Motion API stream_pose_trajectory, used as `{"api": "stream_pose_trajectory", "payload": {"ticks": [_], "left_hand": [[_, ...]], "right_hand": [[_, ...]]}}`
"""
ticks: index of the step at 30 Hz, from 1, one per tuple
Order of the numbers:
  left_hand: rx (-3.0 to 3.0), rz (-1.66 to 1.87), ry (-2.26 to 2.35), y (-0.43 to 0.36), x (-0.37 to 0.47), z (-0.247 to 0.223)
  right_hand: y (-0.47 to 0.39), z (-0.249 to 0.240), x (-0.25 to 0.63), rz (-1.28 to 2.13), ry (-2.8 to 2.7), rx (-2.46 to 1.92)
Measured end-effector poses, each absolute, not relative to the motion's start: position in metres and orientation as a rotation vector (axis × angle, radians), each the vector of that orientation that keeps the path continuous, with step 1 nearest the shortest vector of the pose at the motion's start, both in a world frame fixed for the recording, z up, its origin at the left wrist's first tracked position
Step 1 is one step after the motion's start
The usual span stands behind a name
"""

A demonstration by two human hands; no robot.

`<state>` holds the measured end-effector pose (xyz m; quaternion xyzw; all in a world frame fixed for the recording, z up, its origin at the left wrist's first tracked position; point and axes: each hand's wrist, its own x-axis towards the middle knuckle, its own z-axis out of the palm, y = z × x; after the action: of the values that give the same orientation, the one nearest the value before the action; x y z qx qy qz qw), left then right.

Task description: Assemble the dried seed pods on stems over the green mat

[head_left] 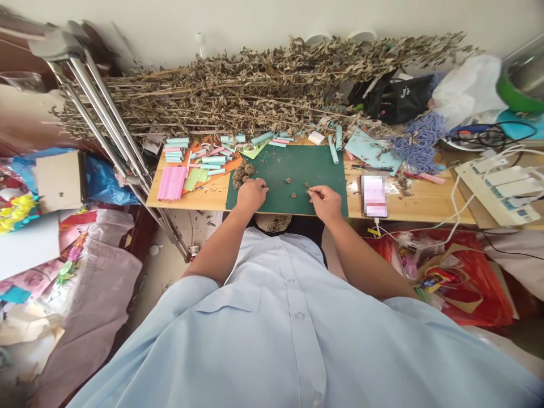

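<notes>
Both hands are over a dark green cutting mat [280,164] on the wooden table. My left hand [251,195] is closed beside a pile of brown, crumbly dried-plant balls [242,173]; whatever its curled fingers hold, if anything, is hidden. At the mat's right side, my right hand [326,204] pinches a small dried-plant clump [307,185] between thumb and fingertips. Between the hands lie two loose small clumps, one farther back [288,181] and a second clump [293,195] nearer the front edge. Dark crumbs are scattered on the mat.
Long dried plant stalks [221,90] lie along the wall. Rolled blue and pink papers [215,160] sit left of the mat. On the right are a phone [374,195] with a charging cable, blue-purple strings [419,141] and a power strip [499,187]. Metal tripod legs [106,113] stand left.
</notes>
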<state>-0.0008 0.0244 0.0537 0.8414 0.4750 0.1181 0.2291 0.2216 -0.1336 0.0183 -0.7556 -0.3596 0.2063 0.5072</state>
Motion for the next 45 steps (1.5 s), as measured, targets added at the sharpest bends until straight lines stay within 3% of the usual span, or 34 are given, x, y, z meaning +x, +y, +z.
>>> {"api": "stream_pose_trajectory", "payload": {"ticks": [8,23,34,45], "left_hand": [[1.614,0.681,0.898,0.011,0.013,0.041],[2.19,0.796,0.663,-0.022,0.028,0.013],[2.199,0.785,0.613,-0.023,0.03,0.012],[2.122,0.821,0.575,-0.025,0.029,0.015]], "right_hand": [[-0.133,0.016,0.223,0.509,-0.868,-1.791],[-0.129,0.037,0.214,0.553,-0.892,-1.716],[-0.113,0.094,0.196,0.337,-1.681,-1.76],[-0.102,0.104,0.197,0.315,-1.95,-1.76]]}}
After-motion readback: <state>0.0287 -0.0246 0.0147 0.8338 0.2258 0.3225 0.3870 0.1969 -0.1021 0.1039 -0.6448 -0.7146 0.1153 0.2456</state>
